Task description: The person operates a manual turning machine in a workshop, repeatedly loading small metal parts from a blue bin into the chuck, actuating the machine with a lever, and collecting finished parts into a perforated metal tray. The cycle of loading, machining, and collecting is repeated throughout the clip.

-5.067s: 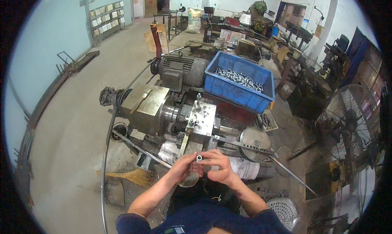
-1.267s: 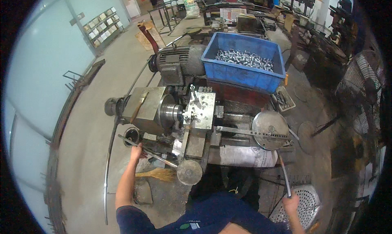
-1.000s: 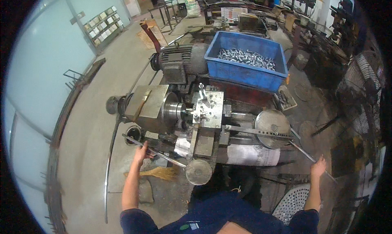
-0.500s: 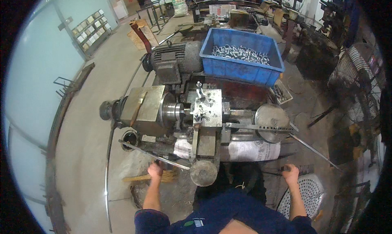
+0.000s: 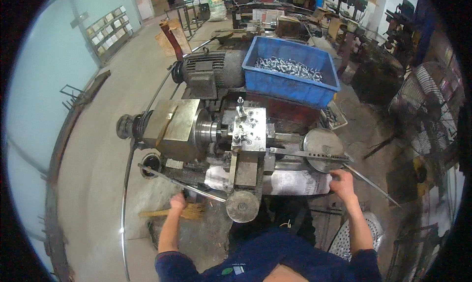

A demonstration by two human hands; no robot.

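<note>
A small metal lathe stands before me, with a headstock [image 5: 173, 127], a chuck [image 5: 209, 131] and a tool block [image 5: 249, 129]. My left hand [image 5: 177, 202] is curled closed left of the lathe's round front knob [image 5: 242, 207], beside a straw broom [image 5: 192, 212]. A long lever [image 5: 189, 188] passes just above it; whatever those fingers hold is hidden. My right hand [image 5: 342, 183] is closed at the right end of a whitish sheet [image 5: 295, 182], just below a large round disc [image 5: 323, 145]. Its fingertips are partly hidden, so what they grip cannot be made out.
Behind the lathe, a blue crate [image 5: 290, 80] holds many small shiny metal parts, beside an electric motor [image 5: 211, 75]. A bare rod [image 5: 371, 183] slants out at the right. A perforated metal seat [image 5: 356, 235] is near my right forearm; a fan [image 5: 425, 107] stands farther right.
My right hand has moved up and slightly left, from above the perforated seat to the sheet's end by the disc. My left hand has shifted slightly left. The view has shifted slightly.
</note>
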